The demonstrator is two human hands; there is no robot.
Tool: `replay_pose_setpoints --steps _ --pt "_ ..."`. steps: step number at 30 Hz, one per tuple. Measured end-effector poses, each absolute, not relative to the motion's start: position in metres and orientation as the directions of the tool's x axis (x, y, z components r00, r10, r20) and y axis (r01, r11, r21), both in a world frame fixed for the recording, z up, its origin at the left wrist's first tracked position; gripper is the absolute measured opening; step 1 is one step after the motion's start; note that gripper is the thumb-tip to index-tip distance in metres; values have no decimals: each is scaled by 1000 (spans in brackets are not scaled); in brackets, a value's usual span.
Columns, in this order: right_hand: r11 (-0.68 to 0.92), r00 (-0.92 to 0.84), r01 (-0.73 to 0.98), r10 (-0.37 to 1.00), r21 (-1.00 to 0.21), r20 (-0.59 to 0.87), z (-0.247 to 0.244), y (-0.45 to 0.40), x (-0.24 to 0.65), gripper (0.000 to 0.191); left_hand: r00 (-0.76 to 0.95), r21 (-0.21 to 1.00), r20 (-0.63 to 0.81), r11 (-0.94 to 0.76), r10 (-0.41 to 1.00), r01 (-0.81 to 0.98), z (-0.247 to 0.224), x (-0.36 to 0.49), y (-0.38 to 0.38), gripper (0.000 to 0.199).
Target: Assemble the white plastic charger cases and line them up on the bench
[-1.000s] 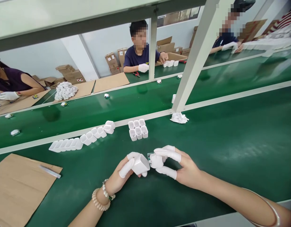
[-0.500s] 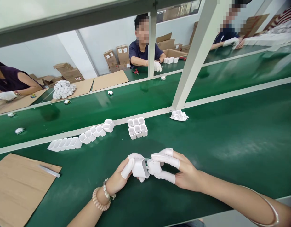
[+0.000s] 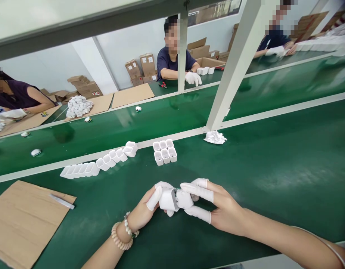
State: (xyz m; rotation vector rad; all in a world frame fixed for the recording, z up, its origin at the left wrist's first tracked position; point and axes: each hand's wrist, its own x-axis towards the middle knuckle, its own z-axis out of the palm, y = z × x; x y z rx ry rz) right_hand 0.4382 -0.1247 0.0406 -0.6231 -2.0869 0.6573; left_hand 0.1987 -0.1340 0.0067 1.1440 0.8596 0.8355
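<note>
My left hand (image 3: 155, 200), its fingertips in white finger cots, is wrapped round a small white plastic housing (image 3: 167, 199) whose open end faces right. In my right hand (image 3: 206, 200), also with white finger cots, the fingers grip a rounded white part (image 3: 184, 198) at the mouth of that housing. A sliver of green circuit board shows between the two pieces. How far the part sits inside the housing is hidden. Beyond my hands a block of white housings (image 3: 165, 152) stands with open tops, and a slanting row of similar housings (image 3: 83, 169) lies to its left.
A cardboard sheet (image 3: 27, 220) with a metal blade-like strip (image 3: 62, 201) lies at left. Crumpled white material (image 3: 215, 137) sits by the slanted post (image 3: 228, 71). Past the rail, a green conveyor (image 3: 111, 129) carries small white parts. Co-workers sit across it, one with a gloved hand (image 3: 193, 78).
Less green board shows between the rounded part and the housing. The belt's parts have shifted right. A co-worker's gloved hand moved right, and the part near it is out of sight.
</note>
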Motion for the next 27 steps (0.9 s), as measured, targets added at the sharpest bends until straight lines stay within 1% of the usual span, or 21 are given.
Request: replay_pose_setpoints --steps 6,9,11,14,16,18,20,23,27 --pt "701 -530 260 678 -664 509 41 -128 438 51 429 981 -169 195 888 -18 18 202 -133 44" --pt "736 -544 279 651 -617 530 41 -128 436 51 465 986 -161 165 871 33 25 204 -133 45" --pt "756 -548 290 634 -587 546 41 -128 435 50 478 984 -169 174 862 34 25 205 -133 46" --pt "733 -511 314 666 -604 543 40 -127 434 49 464 974 -194 226 864 -14 22 205 -134 46" --pt "719 -467 324 687 -615 556 38 -125 435 44 463 960 -205 269 863 -76 21 207 -135 46" --pt "745 -441 315 663 -587 605 36 -124 435 36 464 942 -202 301 863 -150 23 211 -136 47" --pt "793 -439 297 608 -532 661 34 -124 435 32 468 926 -183 311 865 -214 27 215 -137 47" --pt "836 -482 287 547 -467 684 32 -124 434 39 472 921 -149 296 869 -254 28 217 -138 48" --pt "846 -598 282 524 -452 607 30 -125 431 45 466 928 -154 290 871 -236 22 216 -140 45"
